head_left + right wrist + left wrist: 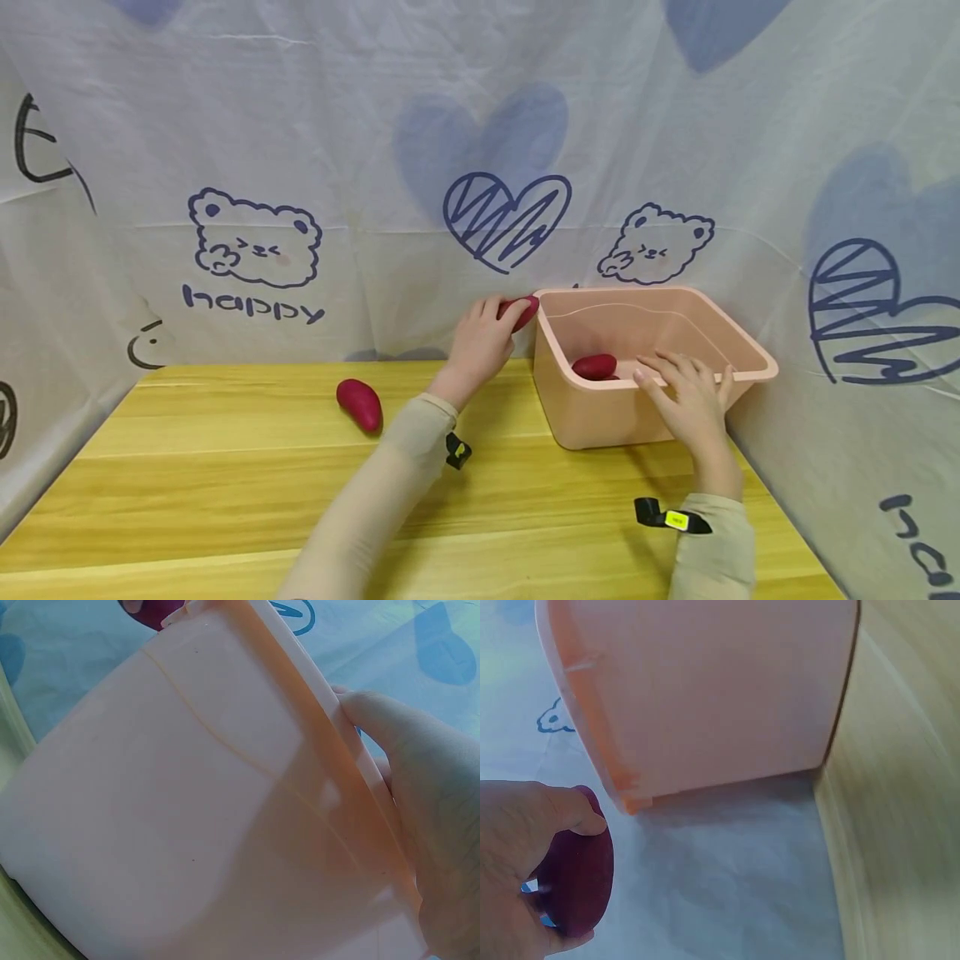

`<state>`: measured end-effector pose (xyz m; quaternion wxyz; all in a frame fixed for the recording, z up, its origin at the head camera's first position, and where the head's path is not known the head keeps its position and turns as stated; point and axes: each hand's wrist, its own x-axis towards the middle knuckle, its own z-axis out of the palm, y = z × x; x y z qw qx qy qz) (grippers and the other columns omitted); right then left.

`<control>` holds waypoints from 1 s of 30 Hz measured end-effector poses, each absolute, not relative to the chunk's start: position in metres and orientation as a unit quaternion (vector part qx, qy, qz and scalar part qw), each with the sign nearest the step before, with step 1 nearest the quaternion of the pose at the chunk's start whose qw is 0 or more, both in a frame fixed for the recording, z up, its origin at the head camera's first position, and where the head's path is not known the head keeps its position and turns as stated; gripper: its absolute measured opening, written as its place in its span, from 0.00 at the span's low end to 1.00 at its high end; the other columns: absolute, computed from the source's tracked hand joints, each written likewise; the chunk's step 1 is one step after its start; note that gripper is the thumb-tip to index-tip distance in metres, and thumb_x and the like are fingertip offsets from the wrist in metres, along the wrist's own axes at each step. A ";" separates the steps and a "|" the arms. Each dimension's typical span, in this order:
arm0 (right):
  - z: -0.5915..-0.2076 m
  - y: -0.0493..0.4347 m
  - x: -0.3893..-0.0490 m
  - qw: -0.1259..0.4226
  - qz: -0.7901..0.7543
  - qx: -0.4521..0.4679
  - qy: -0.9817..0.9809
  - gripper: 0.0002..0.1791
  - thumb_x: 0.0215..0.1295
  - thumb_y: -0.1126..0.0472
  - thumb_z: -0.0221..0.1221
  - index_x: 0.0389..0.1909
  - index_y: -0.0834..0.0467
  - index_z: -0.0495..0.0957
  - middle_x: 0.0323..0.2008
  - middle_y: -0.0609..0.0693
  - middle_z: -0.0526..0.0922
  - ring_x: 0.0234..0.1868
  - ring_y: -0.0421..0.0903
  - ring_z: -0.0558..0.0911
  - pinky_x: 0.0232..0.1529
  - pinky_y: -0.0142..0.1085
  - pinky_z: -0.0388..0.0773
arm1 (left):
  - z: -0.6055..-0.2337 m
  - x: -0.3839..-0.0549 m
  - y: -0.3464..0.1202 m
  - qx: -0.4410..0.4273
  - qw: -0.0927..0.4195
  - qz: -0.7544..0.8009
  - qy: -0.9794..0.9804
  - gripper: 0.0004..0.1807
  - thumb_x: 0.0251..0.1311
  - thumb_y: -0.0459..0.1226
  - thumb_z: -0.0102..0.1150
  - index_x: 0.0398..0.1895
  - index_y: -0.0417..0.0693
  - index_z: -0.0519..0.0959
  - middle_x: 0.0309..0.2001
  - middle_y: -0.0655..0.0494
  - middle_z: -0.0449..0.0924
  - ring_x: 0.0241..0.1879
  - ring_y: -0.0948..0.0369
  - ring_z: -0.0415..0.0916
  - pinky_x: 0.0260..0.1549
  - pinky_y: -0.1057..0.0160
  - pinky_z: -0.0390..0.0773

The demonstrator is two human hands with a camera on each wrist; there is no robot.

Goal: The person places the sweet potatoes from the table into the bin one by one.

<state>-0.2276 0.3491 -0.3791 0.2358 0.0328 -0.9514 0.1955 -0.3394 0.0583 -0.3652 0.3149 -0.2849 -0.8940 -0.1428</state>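
My left hand (483, 337) pinches a dark-red, mango-shaped object (526, 312) between thumb and fingers, beside the left rim of a pink plastic bin (600, 417). In the left wrist view, the held red object (581, 881) is below the bin's lip, its smooth side facing outward. My right hand (686, 396) lies over the bin's near rim, fingers loosely extended toward the inside and holding nothing. The right wrist view shows that hand (427, 780) along the rim, with part of its fingers hidden behind it. Inside the bin lies another red object (595, 367), partly covering one more.
A similar red object (359, 406) lies on the wooden table (225, 483), left of my left forearm. Behind the table hangs a white cloth (360, 167) printed with hearts and bears. The cloth continues close along the bin's right side.
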 end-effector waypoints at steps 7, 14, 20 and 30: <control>-0.378 0.348 -0.228 0.236 0.194 0.029 -0.952 0.28 0.70 0.37 0.47 0.60 0.51 0.76 0.66 0.58 0.71 0.67 0.66 0.61 0.67 0.70 0.27 | -0.356 -0.336 0.070 -0.284 0.324 -0.116 -0.895 0.26 0.62 0.38 0.59 0.64 0.60 0.71 0.56 0.46 0.74 0.56 0.48 0.73 0.52 0.49 0.78; -0.378 0.348 -0.227 0.234 0.193 0.030 -0.952 0.29 0.70 0.37 0.47 0.61 0.51 0.76 0.66 0.58 0.70 0.67 0.66 0.61 0.67 0.69 0.27 | -0.349 -0.331 0.080 -0.288 0.316 -0.112 -0.897 0.23 0.67 0.37 0.54 0.65 0.61 0.70 0.58 0.47 0.73 0.59 0.49 0.71 0.55 0.48 0.75; -0.378 0.348 -0.226 0.234 0.194 0.030 -0.952 0.29 0.70 0.37 0.47 0.61 0.51 0.76 0.66 0.59 0.70 0.67 0.67 0.61 0.67 0.69 0.27 | -0.348 -0.329 0.091 -0.288 0.297 -0.091 -0.906 0.25 0.67 0.37 0.52 0.67 0.62 0.67 0.61 0.49 0.71 0.61 0.50 0.67 0.59 0.48 0.72; -0.376 0.347 -0.226 0.227 0.193 0.026 -0.954 0.30 0.70 0.37 0.47 0.61 0.51 0.75 0.67 0.59 0.69 0.67 0.67 0.60 0.67 0.70 0.28 | -0.344 -0.325 0.109 -0.293 0.279 -0.096 -0.910 0.27 0.66 0.39 0.54 0.68 0.65 0.66 0.63 0.52 0.68 0.63 0.52 0.65 0.61 0.48 0.70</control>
